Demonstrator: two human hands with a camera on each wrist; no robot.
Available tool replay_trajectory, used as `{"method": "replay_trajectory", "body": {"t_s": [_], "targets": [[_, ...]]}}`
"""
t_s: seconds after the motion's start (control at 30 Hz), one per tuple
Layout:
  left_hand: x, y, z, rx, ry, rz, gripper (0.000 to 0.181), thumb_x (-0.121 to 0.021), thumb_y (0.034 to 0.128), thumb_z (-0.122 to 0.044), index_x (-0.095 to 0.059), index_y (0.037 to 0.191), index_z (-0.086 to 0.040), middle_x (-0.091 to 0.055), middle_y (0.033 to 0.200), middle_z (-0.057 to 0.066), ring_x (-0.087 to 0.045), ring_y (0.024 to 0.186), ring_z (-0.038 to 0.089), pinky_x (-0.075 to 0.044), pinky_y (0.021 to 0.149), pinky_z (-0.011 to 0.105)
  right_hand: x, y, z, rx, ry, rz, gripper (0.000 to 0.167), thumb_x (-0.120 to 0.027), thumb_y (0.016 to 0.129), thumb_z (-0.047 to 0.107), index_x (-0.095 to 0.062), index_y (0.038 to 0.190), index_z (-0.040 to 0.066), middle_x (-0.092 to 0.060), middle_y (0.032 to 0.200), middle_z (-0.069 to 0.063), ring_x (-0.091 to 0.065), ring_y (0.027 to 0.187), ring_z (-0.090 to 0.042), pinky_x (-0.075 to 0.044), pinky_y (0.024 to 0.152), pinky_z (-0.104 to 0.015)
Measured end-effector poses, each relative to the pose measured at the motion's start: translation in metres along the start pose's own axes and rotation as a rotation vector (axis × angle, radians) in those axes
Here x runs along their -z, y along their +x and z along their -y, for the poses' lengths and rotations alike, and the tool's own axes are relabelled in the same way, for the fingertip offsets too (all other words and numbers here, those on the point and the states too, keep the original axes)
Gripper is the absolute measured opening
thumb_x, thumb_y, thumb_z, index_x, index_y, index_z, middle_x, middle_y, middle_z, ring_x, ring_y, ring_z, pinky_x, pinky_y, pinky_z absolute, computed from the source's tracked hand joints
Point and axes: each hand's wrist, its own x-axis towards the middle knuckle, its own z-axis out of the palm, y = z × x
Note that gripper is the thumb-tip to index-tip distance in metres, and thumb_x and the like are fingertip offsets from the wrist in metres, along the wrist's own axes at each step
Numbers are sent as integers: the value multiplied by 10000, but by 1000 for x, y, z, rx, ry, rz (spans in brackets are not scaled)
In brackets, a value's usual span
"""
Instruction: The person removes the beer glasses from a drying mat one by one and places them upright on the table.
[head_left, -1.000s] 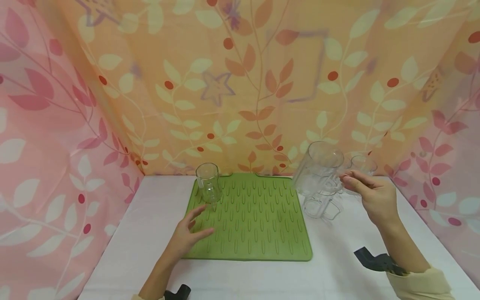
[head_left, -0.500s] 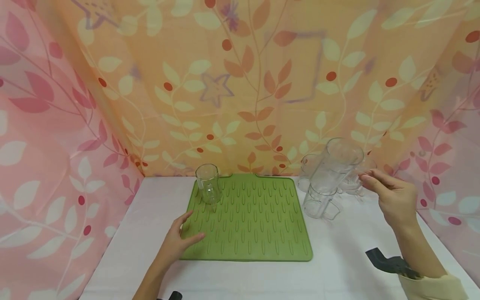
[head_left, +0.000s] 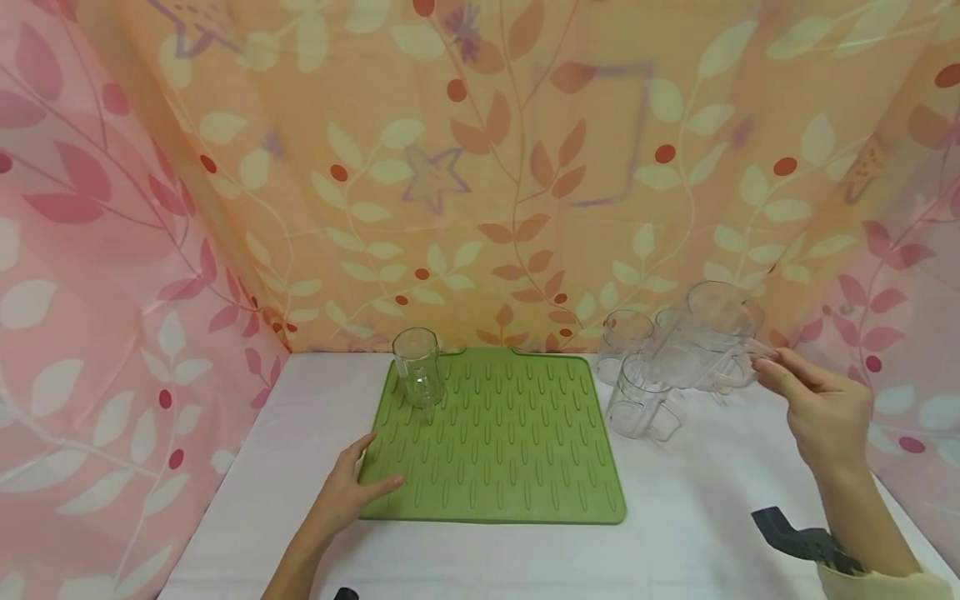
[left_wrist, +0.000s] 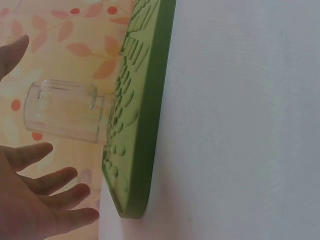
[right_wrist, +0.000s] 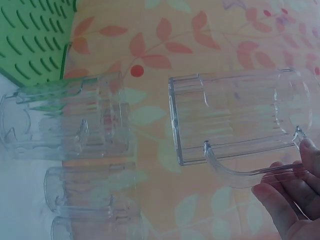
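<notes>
My right hand (head_left: pixel 828 417) pinches the handle of a large clear pitcher (right_wrist: pixel 235 117) with thumb and fingers. In the head view the pitcher (head_left: pixel 701 342) is raised and tilted above the right side of the table, overlapping the glasses behind it. A clear glass mug (head_left: pixel 637 396) with a handle stands just right of the green ridged mat (head_left: pixel 495 450). On the mat's back left corner sits another glass mug (head_left: pixel 418 371). My left hand (head_left: pixel 343 492), fingers spread and holding nothing, is by the mat's left front edge. Its spread fingers show in the left wrist view.
Behind the right-hand mug stands a clear glass (head_left: pixel 622 337), with more clear glassware (right_wrist: pixel 90 187) beside it, partly hidden by the pitcher. A white cloth (head_left: pixel 525 562) covers the table. Patterned curtains (head_left: pixel 480 167) close in the back and sides.
My right hand has moved to the right with the pitcher, uncovering the mug and a glass behind it. The left hand has drawn back slightly, toward the lower left.
</notes>
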Motion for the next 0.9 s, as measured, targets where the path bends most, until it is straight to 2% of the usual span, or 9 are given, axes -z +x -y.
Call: {"method": "replay_trajectory", "body": {"t_s": [0.17, 0.3, 0.43, 0.57, 0.67, 0.9], "targets": [[1, 0, 2, 39, 34, 25, 984, -767, 814, -397, -205, 1532, -27, -177, 1558, 328, -163, 1435, 535, -234, 1110, 708, 6, 0, 1, -20, -89, -72, 314, -686, 830, -88, -680, 1144, -72, -765, 813, 101, -722, 701, -8, -537, 668, -111], [1, -1, 4, 52, 56, 5, 989, -780, 798, -404, -226, 1526, -29, -192, 1559, 319, -167, 1433, 535, -220, 1111, 708, 12, 1, -1, -63, -191, -102, 328, -687, 850, -40, -672, 1178, -36, -753, 821, 163, -708, 706, 33, -523, 673, -85], [3, -1, 3, 36, 91, -25, 983, -795, 783, -396, -254, 1517, -29, -216, 1552, 319, -185, 1428, 537, -210, 1110, 712, 17, 3, -2, -113, -194, -120, 325, -703, 847, -10, -690, 1172, 8, -748, 820, 179, -704, 711, 44, -522, 662, -80], [4, -1, 4, 36, 106, -11, 996, -798, 781, -385, -248, 1511, 9, -219, 1539, 344, -183, 1421, 550, -214, 1103, 718, 22, 4, -4, -140, -220, -127, 320, -710, 850, 14, -701, 1168, 49, -734, 791, 211, -695, 691, 62, -514, 661, -61], [4, 0, 6, 35, 113, 6, 1009, -804, 774, -369, -244, 1500, 52, -234, 1519, 374, -197, 1411, 562, -225, 1096, 721, 25, 4, -7, -156, -278, -143, 327, -707, 859, 33, -694, 1183, 77, -711, 773, 260, -681, 667, 87, -496, 672, -32], [3, 2, 10, 26, 143, 17, 1038, -820, 753, -356, -241, 1479, 109, -272, 1485, 407, -252, 1379, 581, -259, 1078, 724, 31, 3, -17, -161, -333, -188, 328, -714, 846, 10, -686, 1170, 53, -689, 742, 290, -668, 620, 91, -502, 638, -39]]}}
